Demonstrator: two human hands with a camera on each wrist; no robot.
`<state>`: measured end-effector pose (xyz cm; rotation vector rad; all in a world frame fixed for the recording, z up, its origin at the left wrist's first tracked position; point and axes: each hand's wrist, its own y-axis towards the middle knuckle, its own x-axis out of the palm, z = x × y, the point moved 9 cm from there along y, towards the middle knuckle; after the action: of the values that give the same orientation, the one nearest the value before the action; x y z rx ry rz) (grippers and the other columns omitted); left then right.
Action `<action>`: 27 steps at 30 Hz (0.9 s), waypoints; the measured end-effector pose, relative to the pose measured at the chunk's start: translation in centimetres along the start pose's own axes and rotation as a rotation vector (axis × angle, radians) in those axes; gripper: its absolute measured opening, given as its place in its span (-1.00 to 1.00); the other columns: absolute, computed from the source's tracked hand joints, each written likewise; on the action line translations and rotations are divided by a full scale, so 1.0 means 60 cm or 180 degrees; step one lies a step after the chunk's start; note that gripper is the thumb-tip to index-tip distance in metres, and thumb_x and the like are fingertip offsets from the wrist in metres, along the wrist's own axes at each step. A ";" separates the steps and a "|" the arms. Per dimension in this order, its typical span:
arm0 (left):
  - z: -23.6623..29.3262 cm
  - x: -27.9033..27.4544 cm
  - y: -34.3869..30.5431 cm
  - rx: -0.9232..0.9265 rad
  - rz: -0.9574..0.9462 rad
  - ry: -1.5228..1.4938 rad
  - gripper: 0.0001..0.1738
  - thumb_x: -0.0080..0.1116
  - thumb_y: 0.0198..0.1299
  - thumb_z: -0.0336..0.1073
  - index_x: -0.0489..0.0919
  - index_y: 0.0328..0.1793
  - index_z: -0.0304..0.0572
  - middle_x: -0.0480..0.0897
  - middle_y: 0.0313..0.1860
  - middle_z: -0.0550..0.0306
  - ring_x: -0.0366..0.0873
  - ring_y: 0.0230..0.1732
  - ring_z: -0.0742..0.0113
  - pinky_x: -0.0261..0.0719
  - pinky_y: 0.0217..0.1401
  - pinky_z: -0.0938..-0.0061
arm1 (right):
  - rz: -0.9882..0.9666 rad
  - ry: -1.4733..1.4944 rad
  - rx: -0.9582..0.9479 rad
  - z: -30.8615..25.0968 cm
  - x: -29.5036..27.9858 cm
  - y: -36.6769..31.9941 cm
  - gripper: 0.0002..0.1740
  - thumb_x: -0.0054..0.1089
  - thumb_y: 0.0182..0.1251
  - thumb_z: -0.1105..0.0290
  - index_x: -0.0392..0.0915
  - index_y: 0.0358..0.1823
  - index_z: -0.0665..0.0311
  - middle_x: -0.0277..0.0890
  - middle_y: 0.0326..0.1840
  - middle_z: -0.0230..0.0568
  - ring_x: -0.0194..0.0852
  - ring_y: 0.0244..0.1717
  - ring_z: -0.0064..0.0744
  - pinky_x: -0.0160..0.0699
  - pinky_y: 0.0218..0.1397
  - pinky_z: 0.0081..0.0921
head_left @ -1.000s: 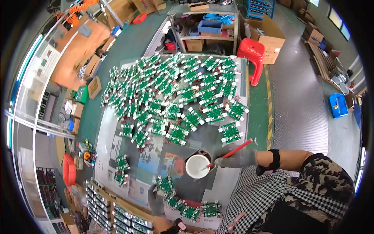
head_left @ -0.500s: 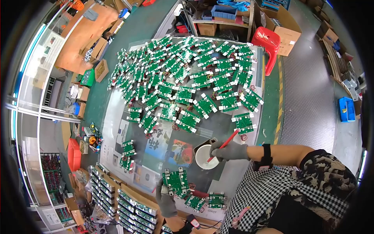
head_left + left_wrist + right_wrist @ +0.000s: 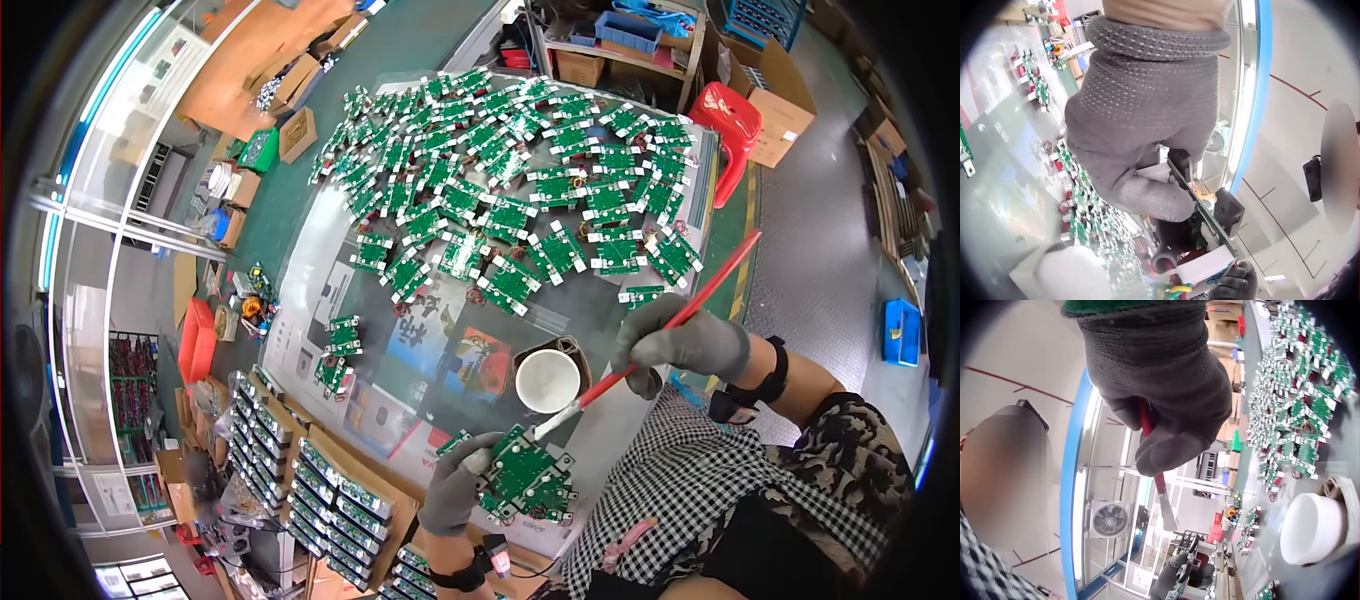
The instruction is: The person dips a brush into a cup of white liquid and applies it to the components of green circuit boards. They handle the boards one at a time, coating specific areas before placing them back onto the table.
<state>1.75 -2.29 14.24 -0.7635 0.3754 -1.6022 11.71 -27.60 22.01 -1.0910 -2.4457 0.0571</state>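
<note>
My gloved left hand point(image 3: 458, 488) grips a green circuit board point(image 3: 522, 468) by its left edge, thumb on its upper face. In the left wrist view the board point(image 3: 1210, 222) shows nearly edge-on beyond the thumb. Between the fingers of my gloved right hand point(image 3: 690, 345) is a slim red-handled brush point(image 3: 712, 285), slanting down to the left. Its pale tip point(image 3: 548, 425) is right at the board's upper edge. Just behind the tip stands a white cup point(image 3: 548, 382) with whitish contents, set in a dark holder point(image 3: 575, 350). More boards lie under the held one.
Many circuit boards point(image 3: 510, 285) with white end tabs and thin wires cover the table's far half. Two more boards point(image 3: 343, 335) lie at the left. Racked boards point(image 3: 340, 500) stand in cartons at the near left. A red stool point(image 3: 725, 120) stands off the far right corner.
My right hand has lifted the brush out of the cup and brought its tip to the board. My left hand has raised the board and moved it right, nearer the cup. The head view has shifted.
</note>
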 end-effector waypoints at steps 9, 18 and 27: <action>0.012 0.047 0.001 0.0169 -0.0592 0.0314 -0.53 -0.02 0.32 -0.19 0.45 0.20 -0.44 0.60 -0.08 0.15 0.53 -0.11 0.50 0.50 -0.09 0.61 | -0.0360 -0.1338 -0.0775 -0.047 0.045 -0.029 -0.80 0.10 0.14 0.51 0.60 -0.21 0.37 0.54 -0.49 -0.29 0.45 -0.48 -0.54 0.38 -0.42 -0.55; 0.015 0.061 -0.008 0.0218 -0.0774 0.0310 -0.46 -0.01 0.28 -0.11 0.44 0.20 -0.46 0.60 -0.07 0.14 0.53 -0.10 0.49 0.51 -0.07 0.60 | -0.0514 -0.1697 -0.0644 -0.050 0.056 -0.044 -0.79 0.12 0.02 0.55 0.62 -0.29 0.42 0.53 -0.49 -0.06 0.48 -0.52 -0.27 0.41 -0.42 -0.40; 0.019 0.072 -0.011 0.0039 -0.0539 0.0513 -0.56 -0.04 0.30 -0.22 0.48 0.17 -0.42 0.62 -0.13 0.17 0.54 -0.20 0.52 0.51 -0.17 0.62 | -0.0328 -0.1702 -0.0812 -0.048 0.051 -0.049 -0.81 0.04 0.16 0.50 0.61 -0.27 0.37 0.51 -0.53 -0.23 0.45 -0.53 -0.51 0.38 -0.43 -0.53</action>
<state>1.92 -6.14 16.62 -0.6730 0.4255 -1.8303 9.12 -27.87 26.43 -1.1690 -3.0527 0.0028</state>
